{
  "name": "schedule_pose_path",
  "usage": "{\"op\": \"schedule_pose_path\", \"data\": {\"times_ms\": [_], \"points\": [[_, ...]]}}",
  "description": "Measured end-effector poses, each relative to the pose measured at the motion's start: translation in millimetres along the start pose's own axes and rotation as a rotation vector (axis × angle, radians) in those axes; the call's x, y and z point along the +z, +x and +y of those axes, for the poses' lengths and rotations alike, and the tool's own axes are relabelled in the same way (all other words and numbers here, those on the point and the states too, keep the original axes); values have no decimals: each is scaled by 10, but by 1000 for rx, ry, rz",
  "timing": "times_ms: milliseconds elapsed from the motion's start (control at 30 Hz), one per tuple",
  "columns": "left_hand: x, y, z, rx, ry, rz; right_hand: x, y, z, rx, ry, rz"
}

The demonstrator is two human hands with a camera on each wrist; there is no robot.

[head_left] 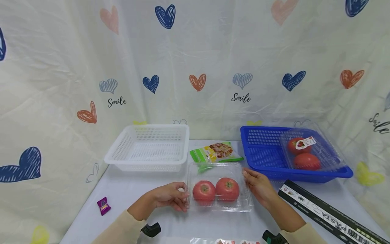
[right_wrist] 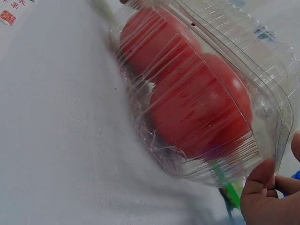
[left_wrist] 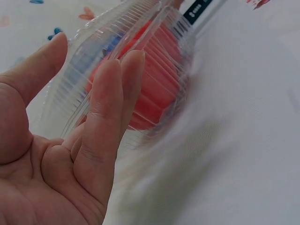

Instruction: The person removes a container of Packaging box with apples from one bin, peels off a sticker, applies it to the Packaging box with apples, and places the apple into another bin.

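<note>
A clear plastic clamshell box with two red tomatoes inside stands mid-table, its lid over them. At its right edge my right hand pinches the rim between thumb and fingers; the right wrist view shows this grip at the box's corner. My left hand is at the left side. In the left wrist view the left hand's fingers are nearly straight against or just beside the box wall, with the thumb apart; whether they touch, I cannot tell.
Behind the box lie a green food packet and a white basket. A blue basket at right holds another clear box of tomatoes. A long black-and-white carton, a purple sweet and stickers lie around.
</note>
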State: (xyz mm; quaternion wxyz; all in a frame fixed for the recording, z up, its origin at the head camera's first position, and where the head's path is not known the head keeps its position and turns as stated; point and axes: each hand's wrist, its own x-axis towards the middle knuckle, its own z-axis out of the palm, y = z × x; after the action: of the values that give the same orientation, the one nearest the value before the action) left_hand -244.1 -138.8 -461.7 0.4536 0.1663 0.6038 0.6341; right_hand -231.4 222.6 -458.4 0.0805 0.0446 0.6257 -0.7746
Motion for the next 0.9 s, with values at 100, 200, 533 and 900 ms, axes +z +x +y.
{"op": "schedule_pose_path", "data": {"times_ms": [100, 200, 533, 900], "points": [[2, 20, 1, 0, 15, 22, -27, -9, 16, 18, -34, 5], [2, 33, 6, 1, 25, 39, -43, -15, 31, 29, -61, 0], [24, -26, -22, -8, 84, 124, -68, -42, 12, 22, -164, -73], [324, -347, -165, 63, 706, 301, -401, -575, -82, 84, -524, -221]]}}
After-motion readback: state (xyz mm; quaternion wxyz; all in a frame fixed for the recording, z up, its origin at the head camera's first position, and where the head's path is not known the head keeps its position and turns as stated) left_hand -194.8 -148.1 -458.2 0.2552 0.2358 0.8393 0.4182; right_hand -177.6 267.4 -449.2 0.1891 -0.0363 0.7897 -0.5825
